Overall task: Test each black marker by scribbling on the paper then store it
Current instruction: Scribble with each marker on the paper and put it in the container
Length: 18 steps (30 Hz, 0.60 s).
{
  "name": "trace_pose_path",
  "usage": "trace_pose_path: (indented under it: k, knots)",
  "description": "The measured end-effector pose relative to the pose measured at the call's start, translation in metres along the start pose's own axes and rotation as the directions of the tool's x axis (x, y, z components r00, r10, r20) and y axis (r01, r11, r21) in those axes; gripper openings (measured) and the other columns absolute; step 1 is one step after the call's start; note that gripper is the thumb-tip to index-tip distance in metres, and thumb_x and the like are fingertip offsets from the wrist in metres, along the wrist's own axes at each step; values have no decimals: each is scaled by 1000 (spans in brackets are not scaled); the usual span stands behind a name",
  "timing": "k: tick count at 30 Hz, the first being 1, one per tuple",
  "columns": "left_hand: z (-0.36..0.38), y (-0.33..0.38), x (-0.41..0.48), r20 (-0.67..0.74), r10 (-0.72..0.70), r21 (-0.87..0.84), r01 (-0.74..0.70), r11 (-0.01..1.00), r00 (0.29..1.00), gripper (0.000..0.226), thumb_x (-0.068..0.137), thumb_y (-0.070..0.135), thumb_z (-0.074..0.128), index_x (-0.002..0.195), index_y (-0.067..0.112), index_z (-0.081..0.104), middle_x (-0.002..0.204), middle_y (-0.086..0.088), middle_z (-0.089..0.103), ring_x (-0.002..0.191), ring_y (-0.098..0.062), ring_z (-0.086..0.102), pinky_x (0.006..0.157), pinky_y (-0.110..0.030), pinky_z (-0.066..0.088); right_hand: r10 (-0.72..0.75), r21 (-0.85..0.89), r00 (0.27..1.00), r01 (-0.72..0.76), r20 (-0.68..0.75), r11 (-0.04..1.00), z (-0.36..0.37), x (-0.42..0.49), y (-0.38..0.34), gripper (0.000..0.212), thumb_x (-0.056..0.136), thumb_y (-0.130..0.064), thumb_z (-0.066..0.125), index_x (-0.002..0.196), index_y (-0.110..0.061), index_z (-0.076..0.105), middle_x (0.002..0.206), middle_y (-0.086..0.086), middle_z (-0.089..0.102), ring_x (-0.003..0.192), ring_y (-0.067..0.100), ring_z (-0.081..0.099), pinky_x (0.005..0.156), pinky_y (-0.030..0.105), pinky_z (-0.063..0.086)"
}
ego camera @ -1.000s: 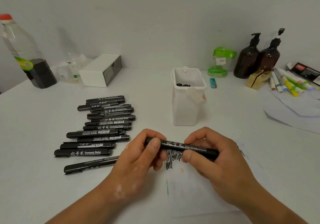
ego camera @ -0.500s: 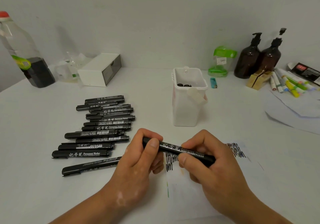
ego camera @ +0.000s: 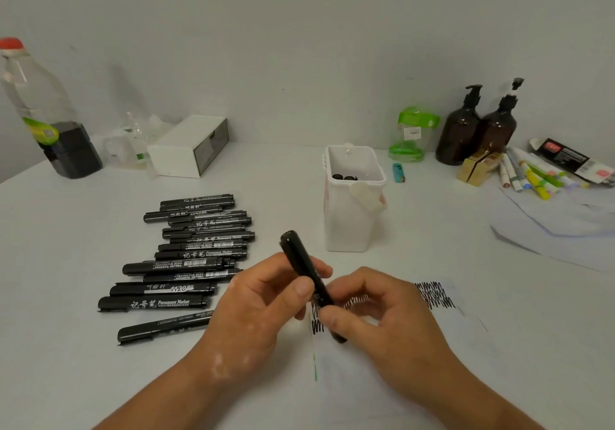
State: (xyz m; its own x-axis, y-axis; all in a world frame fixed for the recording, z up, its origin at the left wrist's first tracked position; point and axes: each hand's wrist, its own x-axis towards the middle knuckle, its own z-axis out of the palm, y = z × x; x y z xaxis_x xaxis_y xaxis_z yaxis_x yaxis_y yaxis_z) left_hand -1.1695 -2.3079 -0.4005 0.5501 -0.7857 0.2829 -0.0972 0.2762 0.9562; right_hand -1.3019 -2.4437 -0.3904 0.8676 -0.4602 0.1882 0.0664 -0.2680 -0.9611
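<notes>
A black marker (ego camera: 301, 261) is held tilted over the paper (ego camera: 382, 373), its upper end pointing away from me. My left hand (ego camera: 263, 309) pinches its middle between thumb and fingers. My right hand (ego camera: 392, 323) grips its lower end just above the black scribbles (ego camera: 434, 294). Several more black markers (ego camera: 189, 256) lie in a stack on the table to the left. Behind the hands stands the white storage bin (ego camera: 349, 226), with a couple of dark marker ends showing inside.
A white drawer box (ego camera: 189, 146) and a bottle with dark liquid (ego camera: 50, 120) stand at the back left. Two brown pump bottles (ego camera: 479, 126), a green-lidded jar (ego camera: 412, 133), a blue lighter (ego camera: 398, 172), coloured markers (ego camera: 532, 176) and loose paper (ego camera: 559, 223) fill the right.
The marker has swung from lying level across both hands to standing tilted, far end up. My left hand slid toward its middle; my right hand dropped to its lower end.
</notes>
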Motion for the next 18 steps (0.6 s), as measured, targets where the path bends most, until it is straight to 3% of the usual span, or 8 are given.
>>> trace_pose_path:
  k: [3,6,8,10,12,14,18]
  knots:
    - [-3,6,-2,-10,22,110,-21,994,1000,29,86,47,66,104,26,72,87,-7,76,72,-10,66,67,-18,50,-74,-92,993,66,-87,994,-8,1,-7,22,71,-47,77,87,-32,76,89,-2,77,80,17,73,74,31,60]
    - [-4,10,-5,-23,22,192,-17,981,999,25,84,43,62,99,28,74,79,-1,73,72,-7,67,67,-12,49,-107,4,991,108,-80,994,-11,5,-21,23,74,-43,74,96,-37,74,86,1,77,76,16,72,68,25,57]
    - [-3,13,-7,-8,15,263,-12,965,1000,24,83,48,61,97,34,75,75,0,71,65,-10,63,63,-14,47,-100,11,995,100,-18,995,-9,7,-30,27,76,-44,71,103,-41,71,85,1,76,70,16,71,64,26,57]
    - [-4,12,-8,29,9,316,-18,948,1000,24,83,54,61,96,39,74,73,-1,69,60,-27,56,56,-23,45,-96,-43,995,96,-8,994,-6,8,-36,29,75,-49,71,104,-43,71,84,-3,75,71,16,71,64,30,59]
    - [-5,9,-8,62,-5,322,-15,947,998,30,82,61,63,98,38,75,77,-5,70,66,-38,58,60,-39,49,-115,-138,993,109,-35,984,-4,6,-42,29,72,-52,71,100,-44,72,85,-9,76,79,14,73,68,36,62]
    - [-6,8,-8,75,-25,303,1,953,997,39,81,66,62,101,35,75,83,-9,70,73,-36,64,70,-47,53,-138,-188,989,125,-56,974,-6,6,-51,26,71,-48,74,97,-41,73,87,-12,76,84,12,73,70,40,63]
    - [-11,4,-5,7,-30,360,26,933,1000,40,79,65,57,107,39,72,92,-1,73,76,-24,64,70,-32,50,-255,-197,957,226,-136,954,-35,25,-89,16,73,-29,77,89,-31,76,82,-6,78,70,11,73,63,29,61]
